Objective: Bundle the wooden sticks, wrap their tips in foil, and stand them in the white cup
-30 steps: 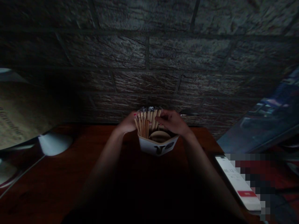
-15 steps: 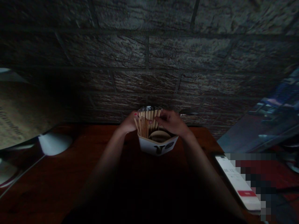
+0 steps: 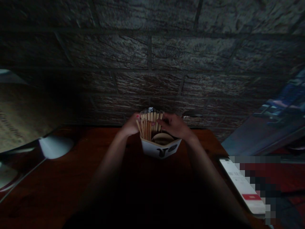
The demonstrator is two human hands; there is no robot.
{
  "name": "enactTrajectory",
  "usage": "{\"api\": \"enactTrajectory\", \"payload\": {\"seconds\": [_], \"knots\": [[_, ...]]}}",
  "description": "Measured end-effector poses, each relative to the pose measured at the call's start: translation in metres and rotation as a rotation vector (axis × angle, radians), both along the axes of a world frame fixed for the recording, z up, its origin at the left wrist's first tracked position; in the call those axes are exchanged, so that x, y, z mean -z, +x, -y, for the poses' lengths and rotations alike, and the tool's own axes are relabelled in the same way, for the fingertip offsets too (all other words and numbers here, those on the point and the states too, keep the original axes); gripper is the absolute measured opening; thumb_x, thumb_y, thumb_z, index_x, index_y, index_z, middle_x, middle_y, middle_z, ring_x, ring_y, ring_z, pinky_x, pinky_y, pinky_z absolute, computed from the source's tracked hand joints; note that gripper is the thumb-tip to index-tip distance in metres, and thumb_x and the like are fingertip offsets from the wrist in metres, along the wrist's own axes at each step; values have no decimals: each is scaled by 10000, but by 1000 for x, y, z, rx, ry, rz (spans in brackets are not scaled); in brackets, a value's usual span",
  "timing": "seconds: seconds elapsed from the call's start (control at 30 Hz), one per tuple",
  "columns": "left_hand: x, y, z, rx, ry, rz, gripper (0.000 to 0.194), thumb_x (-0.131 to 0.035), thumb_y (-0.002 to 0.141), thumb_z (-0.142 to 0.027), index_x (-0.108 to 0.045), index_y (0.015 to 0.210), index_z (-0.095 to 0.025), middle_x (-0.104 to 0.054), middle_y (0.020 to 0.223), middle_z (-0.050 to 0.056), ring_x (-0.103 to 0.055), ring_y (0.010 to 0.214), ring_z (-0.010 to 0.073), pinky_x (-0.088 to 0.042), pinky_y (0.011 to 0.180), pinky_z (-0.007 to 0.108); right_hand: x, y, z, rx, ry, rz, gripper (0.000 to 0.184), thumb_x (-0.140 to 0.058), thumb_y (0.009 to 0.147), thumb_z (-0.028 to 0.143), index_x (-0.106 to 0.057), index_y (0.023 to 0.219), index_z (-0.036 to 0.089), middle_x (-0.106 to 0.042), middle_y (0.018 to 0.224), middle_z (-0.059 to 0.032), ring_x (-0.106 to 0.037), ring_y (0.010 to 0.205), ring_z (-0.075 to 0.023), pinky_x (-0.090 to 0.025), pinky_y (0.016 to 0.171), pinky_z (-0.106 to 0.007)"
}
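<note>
A white box (image 3: 152,150) with dark print stands on the table by the wall, its top uncovered. A bundle of pale wooden chopsticks (image 3: 156,118) with clear plastic around its back rises from the rear of the box. Browner chopsticks (image 3: 145,129) lean at the box's left side, and a round cup-like rim (image 3: 163,137) shows in front. My left hand (image 3: 132,124) is wrapped round the bundle's left side, its fingers partly hidden behind the sticks. From the right, my right hand (image 3: 173,124) closes its fingertips on the bundle's front.
A textured brick wall (image 3: 152,54) rises directly behind the brown wooden table (image 3: 90,159). A lit phone (image 3: 240,184) lies near the right edge. At left are a large tan printed object (image 3: 26,117) and a pale cone-shaped piece (image 3: 56,147). A translucent sheet (image 3: 262,124) slants at right.
The chopstick bundle has shifted very slightly left with my hands. Otherwise the hands and box stay in nearly the same place.
</note>
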State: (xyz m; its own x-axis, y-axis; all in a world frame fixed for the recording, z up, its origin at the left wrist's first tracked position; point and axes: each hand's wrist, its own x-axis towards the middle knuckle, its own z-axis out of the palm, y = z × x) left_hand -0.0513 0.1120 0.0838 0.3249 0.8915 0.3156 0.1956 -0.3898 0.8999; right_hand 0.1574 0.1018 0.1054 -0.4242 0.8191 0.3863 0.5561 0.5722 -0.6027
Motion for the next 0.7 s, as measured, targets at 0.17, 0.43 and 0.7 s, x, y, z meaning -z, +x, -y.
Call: {"api": "enactTrajectory", "payload": {"seconds": [0.17, 0.43, 0.7], "knots": [[1, 1, -1, 44, -38, 18, 312, -808, 690, -250, -755, 981, -151, -780, 981, 67, -700, 991, 259, -559, 857, 357, -3, 0, 1, -4, -21, -26, 227, -578, 900, 323, -630, 726, 186, -678, 679, -14, -602, 631, -145, -402, 595, -272], [4, -3, -2, 92, -68, 21, 320, -805, 692, -255, -756, 990, -151, -784, 948, 60, -704, 993, 263, -566, 858, 377, 3, 4, -4, -104, -93, -131, 173, -694, 838, 334, -742, 936, 200, -760, 909, -47, -690, 839, -203, -497, 720, -309], [-4, -8, 1, 87, -34, -1, 368, -824, 670, -242, -750, 1015, -139, -778, 990, 78, -709, 947, 249, -567, 835, 360, 7, 6, -6, -158, -110, -183, 204, -708, 828, 346, -733, 979, 212, -758, 952, -40, -680, 871, -201, -508, 732, -304]]}}
